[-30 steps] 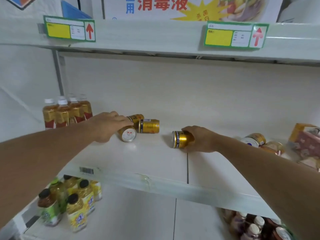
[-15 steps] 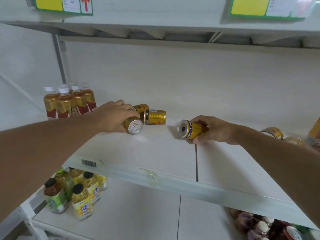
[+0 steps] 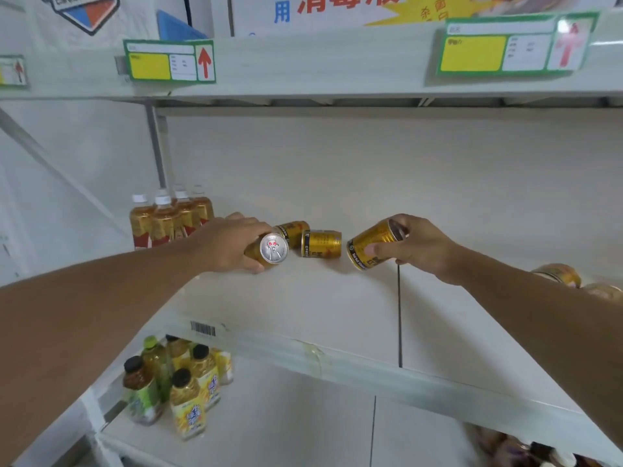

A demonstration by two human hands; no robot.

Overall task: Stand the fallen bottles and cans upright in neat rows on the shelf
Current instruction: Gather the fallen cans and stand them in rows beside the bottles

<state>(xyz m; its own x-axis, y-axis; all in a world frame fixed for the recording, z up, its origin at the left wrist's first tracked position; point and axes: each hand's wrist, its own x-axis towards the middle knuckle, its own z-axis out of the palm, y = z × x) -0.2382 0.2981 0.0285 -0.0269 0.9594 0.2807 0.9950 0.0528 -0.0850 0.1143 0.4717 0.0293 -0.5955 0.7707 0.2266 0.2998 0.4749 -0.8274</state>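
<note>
On the middle shelf (image 3: 323, 308) my left hand (image 3: 229, 244) grips a gold can (image 3: 273, 248) lying on its side, silver end facing me. Behind it lie two more fallen gold cans, one (image 3: 292, 230) partly hidden and one (image 3: 322, 243) in full view. My right hand (image 3: 418, 246) holds another gold can (image 3: 372, 246), tilted with one end raised off the shelf. Further right, more fallen cans (image 3: 559, 274) show past my forearm.
Several amber bottles (image 3: 168, 219) with white caps stand upright at the shelf's back left. The shelf below holds upright drink bottles (image 3: 175, 382) at left and more at bottom right (image 3: 539, 453). The upper shelf edge (image 3: 303, 62) carries price labels.
My right hand has lifted its can from lying flat into a tilt, its far end raised. My left hand keeps its hold on the can at left. The camera view tipped upward.
</note>
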